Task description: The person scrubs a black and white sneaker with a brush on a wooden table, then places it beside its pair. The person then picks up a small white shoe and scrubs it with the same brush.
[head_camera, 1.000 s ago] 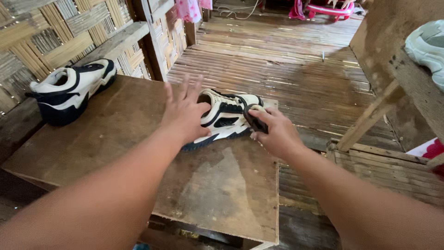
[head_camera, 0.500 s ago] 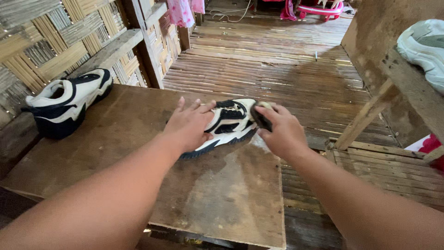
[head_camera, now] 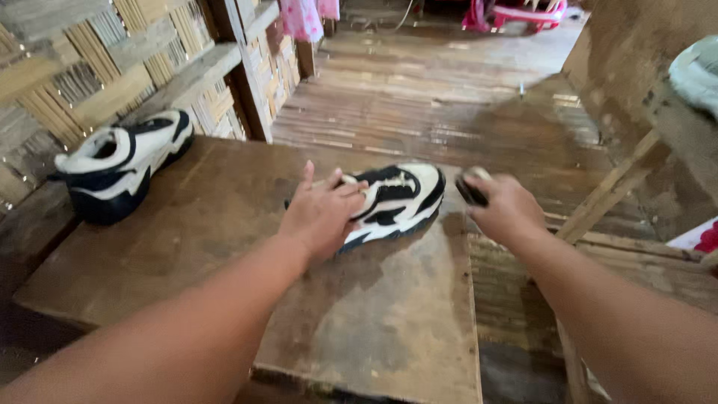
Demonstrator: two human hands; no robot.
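Sneaker (head_camera: 393,202), black & white, lies on its side on the wooden surface (head_camera: 224,247), near the far right edge, toe pointing away to the right. Left hand (head_camera: 323,213) rests palm-down on the heel/ankle end of that sneaker, fingers (head_camera: 308,173) spread & laid flat, thumb side toward the laces. Right hand (head_camera: 507,209) hangs just right of the sneaker's toe, off the surface edge & above the floor; fingers curled tight round a small dark brush-like thing (head_camera: 471,188), only its black end w/ a pale tip showing; can't tell exactly what it is. It sits close to the toe, not clearly touching.

Surface: worn brown board, stained & scuffed, pale patch toward the near right corner. Second sneaker (head_camera: 120,164), same colours, stands upright well left of the first one, at the far left corner, against the woven bamboo wall (head_camera: 90,67).

Room: slatted bamboo floor (head_camera: 419,97) runs away behind the sneaker, damp-looking sheen on it. Wooden post (head_camera: 239,67) left of that. Pink cloth (head_camera: 307,15) hangs far back; pink plastic item (head_camera: 516,13) farther right. Right of the sneaker, a slanted wooden frame (head_camera: 621,179) w/ a pale shoe (head_camera: 695,75) up on it, partly cut off.
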